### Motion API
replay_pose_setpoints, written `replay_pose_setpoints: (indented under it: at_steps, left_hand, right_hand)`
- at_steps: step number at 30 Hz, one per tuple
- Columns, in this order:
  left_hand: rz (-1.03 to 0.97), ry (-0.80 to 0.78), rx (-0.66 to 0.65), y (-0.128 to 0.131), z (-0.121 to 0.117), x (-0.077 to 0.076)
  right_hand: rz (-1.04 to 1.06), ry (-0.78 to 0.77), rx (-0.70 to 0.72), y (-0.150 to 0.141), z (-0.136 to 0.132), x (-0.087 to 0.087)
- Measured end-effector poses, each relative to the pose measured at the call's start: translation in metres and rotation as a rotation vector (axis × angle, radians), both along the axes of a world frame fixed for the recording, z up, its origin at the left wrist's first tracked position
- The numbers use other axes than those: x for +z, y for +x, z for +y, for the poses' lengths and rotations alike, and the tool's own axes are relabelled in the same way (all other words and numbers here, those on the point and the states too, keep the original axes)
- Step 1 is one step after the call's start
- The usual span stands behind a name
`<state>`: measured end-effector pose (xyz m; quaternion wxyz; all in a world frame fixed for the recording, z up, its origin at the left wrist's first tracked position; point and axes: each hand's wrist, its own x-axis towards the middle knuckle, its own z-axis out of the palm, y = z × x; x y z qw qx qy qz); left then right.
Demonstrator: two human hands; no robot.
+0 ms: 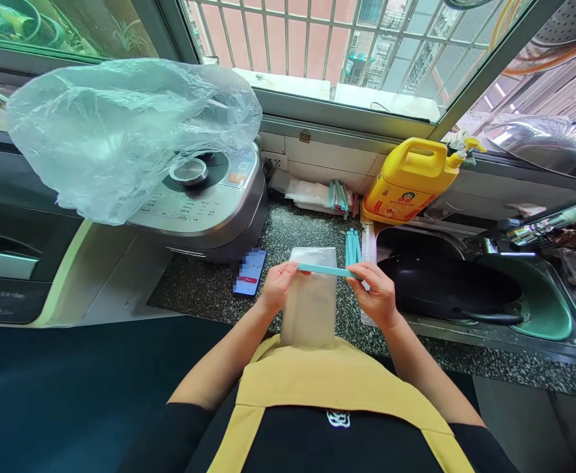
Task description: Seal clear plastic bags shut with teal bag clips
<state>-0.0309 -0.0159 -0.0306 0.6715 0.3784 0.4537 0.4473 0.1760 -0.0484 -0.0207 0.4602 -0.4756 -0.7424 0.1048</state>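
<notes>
A teal bag sealing clip [324, 269] lies crosswise over the upper part of a frosted plastic bag [310, 312]. The fingers of my left hand [276, 287] are closed on the clip's left end, at the bag's left edge. At the other end, my right hand [377, 293] pinches the clip just beyond the bag's right edge. Several more teal clips [353, 244] lie on the counter above my right hand. The bag's lower end reaches my yellow apron [327, 374].
A phone [250, 272] lies left of the bag, before a rice cooker [209, 223] partly covered by a large clear plastic bag [130, 131]. Packed bags and clips [312, 194] lie by the wall. A yellow jug [406, 184] stands near the sink, which holds a black wok [445, 286].
</notes>
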Motion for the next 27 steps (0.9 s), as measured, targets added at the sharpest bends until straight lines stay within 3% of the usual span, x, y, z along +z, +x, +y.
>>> replay_pose_setpoints:
  at_steps: [27]
  left_hand:
    - [-0.101, -0.049, 0.032, -0.0009, -0.0022, -0.0032]
  right_hand:
    - [0.023, 0.053, -0.001, -0.0048, -0.0043, 0.0026]
